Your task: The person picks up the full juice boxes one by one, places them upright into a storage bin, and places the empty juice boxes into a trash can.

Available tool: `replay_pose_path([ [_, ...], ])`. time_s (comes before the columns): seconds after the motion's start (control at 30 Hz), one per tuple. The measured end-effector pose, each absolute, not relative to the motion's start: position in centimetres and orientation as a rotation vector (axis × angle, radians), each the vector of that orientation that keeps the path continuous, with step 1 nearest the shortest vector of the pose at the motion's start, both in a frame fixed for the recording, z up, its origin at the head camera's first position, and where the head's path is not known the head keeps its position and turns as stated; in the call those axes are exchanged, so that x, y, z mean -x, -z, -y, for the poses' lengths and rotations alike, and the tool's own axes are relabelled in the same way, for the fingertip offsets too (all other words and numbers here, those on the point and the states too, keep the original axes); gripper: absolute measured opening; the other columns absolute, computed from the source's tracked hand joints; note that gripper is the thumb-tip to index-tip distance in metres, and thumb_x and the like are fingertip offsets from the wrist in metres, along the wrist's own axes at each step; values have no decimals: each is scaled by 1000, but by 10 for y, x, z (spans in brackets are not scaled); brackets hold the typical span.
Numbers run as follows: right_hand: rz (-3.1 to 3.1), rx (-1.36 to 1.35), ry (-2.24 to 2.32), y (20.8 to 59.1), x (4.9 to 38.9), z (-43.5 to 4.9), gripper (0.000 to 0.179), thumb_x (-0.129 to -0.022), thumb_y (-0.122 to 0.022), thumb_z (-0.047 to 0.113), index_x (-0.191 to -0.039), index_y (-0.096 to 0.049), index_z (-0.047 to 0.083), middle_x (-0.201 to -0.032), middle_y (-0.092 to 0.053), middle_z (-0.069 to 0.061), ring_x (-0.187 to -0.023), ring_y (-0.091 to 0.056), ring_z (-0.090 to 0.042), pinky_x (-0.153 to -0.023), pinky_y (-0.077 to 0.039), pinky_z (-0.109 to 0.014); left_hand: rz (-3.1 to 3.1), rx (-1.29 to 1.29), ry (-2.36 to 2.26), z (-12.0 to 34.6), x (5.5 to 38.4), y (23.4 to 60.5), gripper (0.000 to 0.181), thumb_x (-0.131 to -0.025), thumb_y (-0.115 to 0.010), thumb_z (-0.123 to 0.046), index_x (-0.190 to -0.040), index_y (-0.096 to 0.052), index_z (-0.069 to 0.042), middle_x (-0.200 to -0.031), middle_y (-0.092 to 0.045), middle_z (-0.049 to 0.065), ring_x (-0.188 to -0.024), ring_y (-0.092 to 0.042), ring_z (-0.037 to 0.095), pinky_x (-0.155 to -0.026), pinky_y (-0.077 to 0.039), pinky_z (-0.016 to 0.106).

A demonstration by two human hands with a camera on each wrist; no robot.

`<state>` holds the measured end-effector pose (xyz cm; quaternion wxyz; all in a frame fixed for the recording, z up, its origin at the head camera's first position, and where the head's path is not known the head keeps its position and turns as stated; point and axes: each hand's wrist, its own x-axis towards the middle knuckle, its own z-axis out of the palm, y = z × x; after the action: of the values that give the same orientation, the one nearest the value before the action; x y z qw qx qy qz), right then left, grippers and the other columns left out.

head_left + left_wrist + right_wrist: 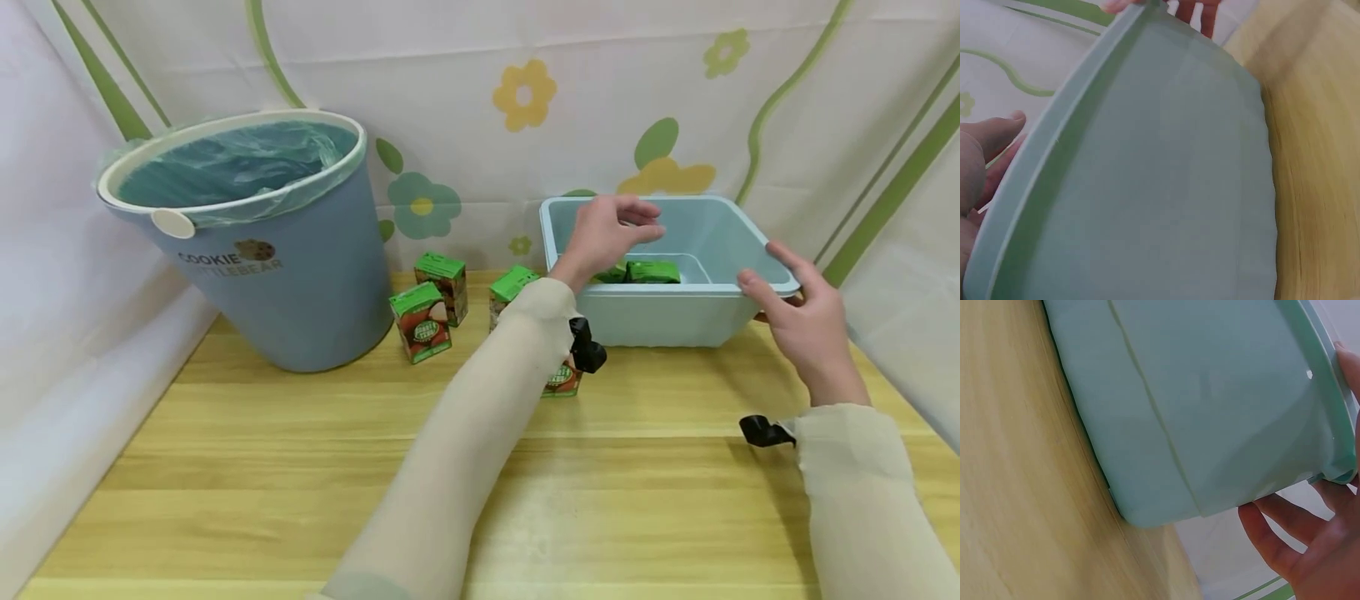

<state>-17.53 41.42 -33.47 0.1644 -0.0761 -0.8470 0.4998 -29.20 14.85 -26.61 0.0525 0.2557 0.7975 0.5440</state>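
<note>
A light blue-green plastic bin (660,321) stands on the wooden table at the right. My right hand (813,325) grips its right front corner, thumb over the rim and fingers along the outside; the right wrist view shows the fingers (1275,534) against the bin's end wall. Above the bin's left side hovers my left hand (607,233), fingers loosely bent with nothing in them. Small green-topped boxes, one of them a green box (652,272), lie inside the bin near its front wall. The left wrist view shows mostly the bin's outer wall (1147,162).
Several small green and brown-red boxes stand left of the bin, including a front box (422,323), a back box (442,283) and others partly behind my left sleeve. A tall blue trash can (300,275) with a clear liner is at the left. A floral curtain (465,100) hangs behind.
</note>
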Motion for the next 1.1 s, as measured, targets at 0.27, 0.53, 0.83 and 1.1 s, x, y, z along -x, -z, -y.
replay_pose_path([
  [0.27, 2375, 208, -1458, 336, 176, -414, 67, -105, -67, 33, -165, -38, 36, -171, -33, 4, -96, -61, 10, -73, -55, -6, -2318, -819, -1856, -136, 284, 261, 30, -99, -78, -22, -129, -75, -19, -113, -79, -3, -98, -71, 5, -83, -56, 12],
  [0.53, 2338, 212, -1516, 335, 176, -415, 67, -104, -68, 31, -164, -40, 35, -165, -38, 10, -96, -62, 9, -72, -56, -7, -2220, -895, -1984, -108, 271, 265, 29, -98, -78, -20, -127, -74, -16, -114, -79, 3, -96, -72, 11, -87, -58, 17],
  [0.83, 2378, 239, -1464, 335, 176, -417, 67, -105, -67, 34, -165, -38, 36, -170, -35, 8, -98, -60, 10, -73, -56, -7, -2066, -921, -2132, -79, 251, 282, 26, -98, -78, -15, -123, -76, -9, -113, -79, 11, -98, -74, 30, -77, -60, 30],
  [1.1, 2367, 242, -1472, 334, 173, -418, 67, -104, -67, 33, -165, -39, 36, -169, -35, 9, -98, -60, 9, -72, -55, -7, -2088, -818, -2165, -61, 229, 297, 24, -97, -80, -16, -119, -77, -8, -110, -78, 8, -92, -69, 20, -75, -54, 24],
])
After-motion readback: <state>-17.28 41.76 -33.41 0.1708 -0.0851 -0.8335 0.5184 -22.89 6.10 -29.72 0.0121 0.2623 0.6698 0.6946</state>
